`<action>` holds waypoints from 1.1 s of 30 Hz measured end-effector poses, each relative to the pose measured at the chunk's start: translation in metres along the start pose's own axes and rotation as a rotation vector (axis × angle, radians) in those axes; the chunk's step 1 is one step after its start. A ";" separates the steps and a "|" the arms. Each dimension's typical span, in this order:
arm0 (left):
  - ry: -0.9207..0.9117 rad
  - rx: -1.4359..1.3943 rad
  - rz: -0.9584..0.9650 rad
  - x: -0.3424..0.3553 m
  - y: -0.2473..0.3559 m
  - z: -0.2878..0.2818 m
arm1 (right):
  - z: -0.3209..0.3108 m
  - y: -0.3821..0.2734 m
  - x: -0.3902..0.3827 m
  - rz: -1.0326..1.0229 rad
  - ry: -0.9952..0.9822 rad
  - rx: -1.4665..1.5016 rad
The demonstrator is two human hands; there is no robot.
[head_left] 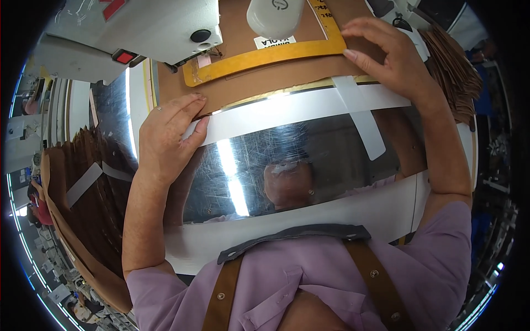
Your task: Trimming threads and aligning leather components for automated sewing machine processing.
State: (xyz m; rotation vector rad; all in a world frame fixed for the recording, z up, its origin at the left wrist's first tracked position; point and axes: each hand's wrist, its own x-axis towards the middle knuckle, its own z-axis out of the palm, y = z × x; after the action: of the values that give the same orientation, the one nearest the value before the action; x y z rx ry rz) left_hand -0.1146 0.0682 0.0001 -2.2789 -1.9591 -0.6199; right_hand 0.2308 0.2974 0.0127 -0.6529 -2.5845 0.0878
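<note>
Lying at twelve o'clock, the brown sheet (229, 91) looks light and pliable, best steadied by its near edge, where the left hand (167, 132) rests at ten, any pinch unclear, while the loosely parted right hand (395, 58), clasping nothing visibly, meets the stiff-looking yellow frame's (265, 59) one-o'clock corner.

From where I stand, both of the person's 2 arms reach forward from the near edge of the tabletop (331, 208), elbows bent outward. The left forearm (142, 220) runs nearly straight ahead; the left hand (171, 129) is palm down, 4 fingers close together and angled inward, its thumb apart below them. The right forearm (446, 149) slants inward, and the right hand (392, 58) sits nearer the far edge, fingers curved, thumb pointing left with a clear gap.
</note>
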 end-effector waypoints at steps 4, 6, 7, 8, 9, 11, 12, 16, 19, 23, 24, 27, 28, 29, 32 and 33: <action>-0.054 0.126 0.113 0.018 0.004 -0.012 | -0.016 -0.041 -0.017 -0.142 0.006 -0.026; -0.041 0.172 0.162 0.023 0.000 -0.010 | -0.023 -0.045 -0.032 -0.044 -0.076 0.012; -0.037 0.165 0.165 0.025 -0.001 -0.006 | -0.024 -0.048 -0.039 -0.007 -0.046 0.020; 0.036 0.161 0.201 0.025 -0.003 -0.001 | -0.025 -0.046 -0.045 -0.004 -0.049 0.013; 0.110 0.156 0.237 0.026 -0.003 0.003 | -0.026 -0.042 -0.052 0.010 -0.072 0.007; 0.134 0.229 0.302 0.035 0.010 0.008 | -0.024 -0.040 -0.063 0.042 -0.100 -0.011; 0.157 0.314 0.358 0.038 0.016 0.011 | -0.020 -0.040 -0.063 0.010 -0.086 -0.007; 0.117 0.400 0.410 0.050 0.026 0.017 | -0.012 -0.047 -0.058 -0.023 -0.060 -0.027; 0.156 0.252 0.416 0.061 0.027 0.021 | -0.010 -0.053 -0.053 -0.040 -0.073 -0.048; 0.184 -0.119 0.283 0.066 0.038 0.015 | -0.012 -0.053 -0.054 -0.121 -0.053 -0.080; 0.154 -0.230 0.183 0.064 0.038 0.014 | -0.012 -0.055 -0.055 -0.121 -0.052 -0.075; 0.127 -0.299 0.120 0.067 0.043 0.012 | -0.008 -0.070 -0.054 -0.129 -0.080 -0.070; 0.118 -0.320 0.092 0.066 0.043 0.012 | -0.004 -0.076 -0.053 -0.142 -0.070 -0.056; 0.118 -0.322 0.094 0.067 0.043 0.013 | -0.001 -0.082 -0.051 -0.155 -0.060 -0.043; 0.158 -0.348 0.087 0.070 0.040 0.015 | -0.006 -0.097 -0.046 -0.048 -0.049 -0.049; 0.172 -0.405 0.051 0.070 0.041 0.014 | -0.014 -0.097 -0.046 -0.046 -0.051 -0.053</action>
State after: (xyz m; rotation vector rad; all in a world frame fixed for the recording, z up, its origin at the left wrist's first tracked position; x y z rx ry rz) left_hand -0.0646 0.1304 0.0202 -2.3765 -1.8217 -1.2612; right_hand 0.2311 0.1899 0.0225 -0.6174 -2.6576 0.0217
